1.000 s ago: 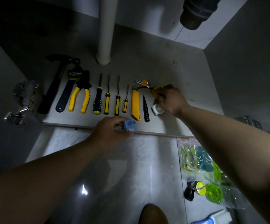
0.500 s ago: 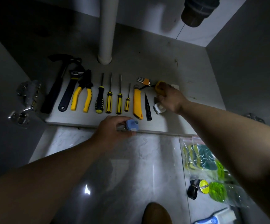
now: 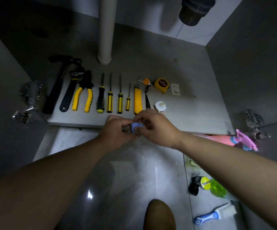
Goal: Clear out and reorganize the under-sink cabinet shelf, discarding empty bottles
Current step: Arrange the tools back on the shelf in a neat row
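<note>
Gripping the small blue piece [image 3: 136, 127] with the left hand [image 3: 116, 130] and pinching its other end with the right hand [image 3: 159, 128], just over the front edge of the shelf [image 3: 192, 113]. Too dark to tell what it actually is. Probably best to keep it low over that edge, handle it gently, then park it at the right end of the tool row by the white roll [image 3: 160, 106], without bumping the yellow knife [image 3: 137, 102]. Compared to a moment back: right hand off the tape measure [image 3: 161, 85], now lying free beside the hex keys [image 3: 144, 80], and brought forward onto the blue piece.
</note>
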`<action>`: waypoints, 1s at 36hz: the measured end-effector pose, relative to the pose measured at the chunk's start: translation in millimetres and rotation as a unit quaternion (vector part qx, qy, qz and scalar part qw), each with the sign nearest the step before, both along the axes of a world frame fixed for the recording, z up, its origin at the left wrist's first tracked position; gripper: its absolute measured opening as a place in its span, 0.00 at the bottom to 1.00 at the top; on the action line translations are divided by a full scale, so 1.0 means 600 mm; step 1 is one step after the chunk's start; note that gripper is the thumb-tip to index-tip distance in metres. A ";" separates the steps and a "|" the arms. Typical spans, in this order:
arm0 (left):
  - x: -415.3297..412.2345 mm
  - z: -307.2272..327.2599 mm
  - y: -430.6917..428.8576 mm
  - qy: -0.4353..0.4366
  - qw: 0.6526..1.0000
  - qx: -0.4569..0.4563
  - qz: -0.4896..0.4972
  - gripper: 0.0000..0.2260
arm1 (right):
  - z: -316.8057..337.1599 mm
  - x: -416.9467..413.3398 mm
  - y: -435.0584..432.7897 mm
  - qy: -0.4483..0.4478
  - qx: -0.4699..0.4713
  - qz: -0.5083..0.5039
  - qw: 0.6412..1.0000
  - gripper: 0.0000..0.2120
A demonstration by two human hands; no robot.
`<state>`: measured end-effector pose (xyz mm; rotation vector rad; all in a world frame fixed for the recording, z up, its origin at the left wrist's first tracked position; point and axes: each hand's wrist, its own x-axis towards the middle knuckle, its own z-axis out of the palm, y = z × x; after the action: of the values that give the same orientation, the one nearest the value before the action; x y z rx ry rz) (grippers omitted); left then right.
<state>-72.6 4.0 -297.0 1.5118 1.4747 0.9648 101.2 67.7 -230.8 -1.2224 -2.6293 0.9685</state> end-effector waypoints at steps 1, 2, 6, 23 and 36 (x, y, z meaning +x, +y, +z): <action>0.000 0.002 -0.001 0.015 1.000 0.009 -0.006 0.18 | -0.004 0.001 -0.009 0.004 0.002 -0.013 1.000 0.09; 0.001 0.003 -0.003 0.023 0.999 0.024 -0.012 0.17 | -0.007 0.002 -0.015 0.013 0.005 -0.035 0.999 0.08; 0.000 0.010 -0.005 0.009 0.999 0.043 -0.032 0.17 | -0.012 -0.001 -0.027 0.021 0.003 -0.091 0.996 0.05; 0.000 -0.009 -0.002 0.009 0.996 -0.085 0.022 0.17 | -0.020 0.058 0.047 -0.043 0.056 -0.239 0.969 0.29; -0.002 -0.009 -0.003 0.016 0.996 -0.084 0.012 0.15 | -0.037 0.036 0.108 -0.058 0.144 -0.247 0.957 0.10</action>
<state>-73.6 2.3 -302.7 1.3969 1.5589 0.8119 122.5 132.8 -253.3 -1.7673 -2.2460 0.4242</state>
